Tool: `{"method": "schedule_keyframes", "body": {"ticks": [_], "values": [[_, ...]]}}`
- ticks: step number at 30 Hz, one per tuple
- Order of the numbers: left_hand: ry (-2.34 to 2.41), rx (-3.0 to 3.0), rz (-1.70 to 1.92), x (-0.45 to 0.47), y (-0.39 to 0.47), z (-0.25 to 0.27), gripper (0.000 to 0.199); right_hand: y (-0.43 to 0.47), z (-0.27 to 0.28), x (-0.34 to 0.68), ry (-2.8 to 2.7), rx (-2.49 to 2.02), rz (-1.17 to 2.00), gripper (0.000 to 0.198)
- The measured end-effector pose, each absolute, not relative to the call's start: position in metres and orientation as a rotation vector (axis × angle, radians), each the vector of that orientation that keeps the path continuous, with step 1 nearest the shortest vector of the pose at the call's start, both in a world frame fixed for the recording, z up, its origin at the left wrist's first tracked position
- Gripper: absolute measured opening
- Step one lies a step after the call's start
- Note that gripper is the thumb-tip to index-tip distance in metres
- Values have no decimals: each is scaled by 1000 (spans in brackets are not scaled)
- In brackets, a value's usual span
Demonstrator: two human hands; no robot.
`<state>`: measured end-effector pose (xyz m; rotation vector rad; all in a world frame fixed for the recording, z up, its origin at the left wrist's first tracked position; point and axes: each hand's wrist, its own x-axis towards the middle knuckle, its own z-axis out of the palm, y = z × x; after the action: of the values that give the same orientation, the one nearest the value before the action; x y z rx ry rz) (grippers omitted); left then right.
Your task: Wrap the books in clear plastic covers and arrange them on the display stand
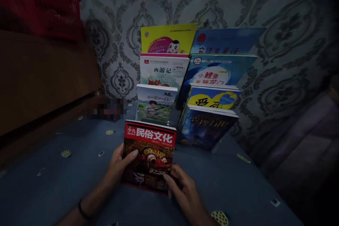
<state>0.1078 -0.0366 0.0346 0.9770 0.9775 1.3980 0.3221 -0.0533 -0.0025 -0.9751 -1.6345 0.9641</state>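
A red and dark book (148, 148) with a mask on its cover is held upright, its front toward me. My left hand (122, 160) grips its left edge, thumb across the cover. On the lower right edge, my right hand (182, 185) is closed with the thumb on the front. Behind it stands a left row of books: a small green landscape book (156, 104), a white book (164, 70) and a yellow book (169, 39). The right row has a dark blue book (206, 127), a yellow-and-blue book (212, 96) and blue books (225, 40) at the back.
The books stand on a blue-grey patterned cloth (79, 183). Patterned wallpaper (119, 24) rises behind. At left is a brown wooden panel (47, 77) with a red basket (53, 10) on top. A pixelated patch hides something near the wall. Pale fabric (304, 141) hangs at right.
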Motion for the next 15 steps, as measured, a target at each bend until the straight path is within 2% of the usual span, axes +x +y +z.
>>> {"method": "schedule_keyframes", "body": {"ticks": [15], "values": [[891,1038,1374,104,-32,28,51,-52,-4,323,-1622,-1010,1009,47]]}}
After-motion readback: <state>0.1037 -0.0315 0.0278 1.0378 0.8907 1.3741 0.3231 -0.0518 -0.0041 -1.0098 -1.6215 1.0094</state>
